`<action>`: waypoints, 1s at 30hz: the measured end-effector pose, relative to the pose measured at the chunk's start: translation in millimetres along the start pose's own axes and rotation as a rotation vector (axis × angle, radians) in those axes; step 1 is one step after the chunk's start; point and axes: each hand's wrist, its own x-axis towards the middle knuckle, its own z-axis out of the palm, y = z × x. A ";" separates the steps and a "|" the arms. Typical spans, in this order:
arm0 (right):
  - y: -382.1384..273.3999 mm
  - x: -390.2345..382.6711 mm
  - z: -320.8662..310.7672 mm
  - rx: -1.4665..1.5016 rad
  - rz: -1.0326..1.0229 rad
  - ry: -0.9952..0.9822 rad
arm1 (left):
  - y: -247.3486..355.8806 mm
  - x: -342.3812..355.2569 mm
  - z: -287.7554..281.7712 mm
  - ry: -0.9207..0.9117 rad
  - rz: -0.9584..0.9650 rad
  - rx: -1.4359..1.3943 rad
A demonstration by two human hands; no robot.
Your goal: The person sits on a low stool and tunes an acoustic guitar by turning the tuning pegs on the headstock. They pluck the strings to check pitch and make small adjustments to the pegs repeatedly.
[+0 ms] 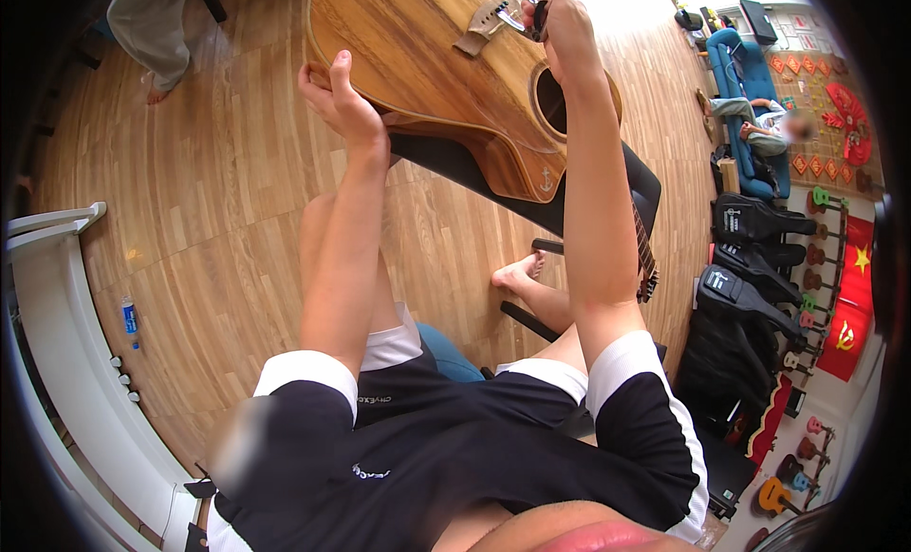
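A wooden acoustic guitar point(427, 39) lies face up on a black padded bench point(455, 168) in front of me. Its pale bridge point(482, 26) carries a row of pins, and a small anchor mark sits near the body's edge. My right hand point(567, 35) is closed around a shiny metal tool with dark parts point(539, 20), like small pliers, right over the bridge; its exact kind is partly hidden by my fingers. Against the guitar's left side rests my left hand point(346, 106), thumb raised and fingers apart. My right forearm covers part of the sound hole point(550, 101).
A white bench-like piece point(57, 296) runs along the left, with a water bottle point(129, 315) on the floor beside it. Someone's legs point(152, 30) show at upper left. To the right, a person sits on a blue sofa point(735, 73), near black guitar bags point(750, 291) and wall-hung ukuleles.
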 end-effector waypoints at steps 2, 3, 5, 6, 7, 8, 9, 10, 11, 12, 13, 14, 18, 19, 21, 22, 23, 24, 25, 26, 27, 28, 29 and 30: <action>0.9 9.8 -1.4 0.035 0.055 -0.041 | 5.8 -1.9 0.4 -0.010 0.007 -0.002; 1.0 14.3 -2.6 0.071 0.087 -0.078 | 8.4 -3.9 0.5 -0.014 -0.018 -0.018; 9.6 23.0 -9.2 0.227 0.123 -0.153 | 22.6 -15.3 5.6 -0.024 -0.073 -0.056; 20.6 23.9 -15.0 0.346 0.126 -0.190 | 26.2 -19.1 8.1 -0.029 -0.090 -0.061; 25.2 20.9 -12.4 0.472 0.132 -0.236 | 29.9 -20.8 7.6 -0.027 -0.099 -0.062; 29.2 19.4 -8.8 0.430 0.097 -0.176 | 31.7 -21.5 6.2 -0.025 -0.109 -0.063; 34.5 17.3 -3.7 0.387 0.061 -0.114 | 30.4 -20.6 4.5 -0.025 -0.109 -0.060; 36.1 13.4 2.6 0.346 0.025 -0.053 | 29.7 -19.0 3.2 -0.024 -0.108 -0.056; 36.2 10.2 6.8 0.366 0.002 -0.027 | 29.3 -18.2 2.0 -0.024 -0.108 -0.052; 35.9 7.3 10.3 0.385 -0.022 0.000 | 28.8 -18.6 0.5 -0.017 -0.124 -0.048; 36.5 6.6 11.2 0.405 -0.047 0.031 | 32.8 -21.6 1.7 -0.013 -0.143 -0.043; 37.4 6.2 12.6 0.417 -0.079 0.037 | 34.9 -23.2 2.6 -0.011 -0.162 -0.039; 38.8 2.6 19.1 0.508 -0.134 0.040 | 28.1 -16.5 -1.2 -0.020 -0.132 -0.061; 40.7 3.4 18.1 0.512 -0.140 0.024 | 31.1 -18.7 0.0 -0.017 -0.147 -0.069; 43.3 5.3 14.8 0.520 -0.147 0.023 | 33.4 -20.2 2.1 -0.022 -0.166 -0.074; 42.5 3.7 15.6 0.526 -0.144 0.034 | 33.9 -19.8 1.3 -0.025 -0.168 -0.067; 41.7 2.4 17.1 0.532 -0.142 0.045 | 33.9 -19.1 0.3 -0.028 -0.169 -0.061; 42.5 1.9 17.0 0.558 -0.145 0.037 | 31.9 -17.5 -0.5 -0.024 -0.158 -0.054; 45.0 1.3 14.0 0.582 -0.149 0.032 | 30.2 -16.2 -0.4 -0.021 -0.150 -0.049; 48.3 0.3 12.4 0.606 -0.153 0.027 | 29.0 -15.4 -0.8 -0.018 -0.141 -0.043; 53.4 -2.2 12.0 0.632 -0.189 0.028 | 28.0 -15.5 -1.8 -0.018 -0.153 -0.053; 59.1 -5.9 10.8 0.657 -0.227 0.029 | 32.1 -17.7 -0.1 -0.020 -0.165 -0.064; 64.2 -8.9 9.9 0.683 -0.264 0.030 | 34.0 -18.9 0.8 -0.022 -0.177 -0.074; 68.7 -10.4 7.5 0.681 -0.254 0.027 | 30.9 -17.5 0.2 -0.023 -0.170 -0.071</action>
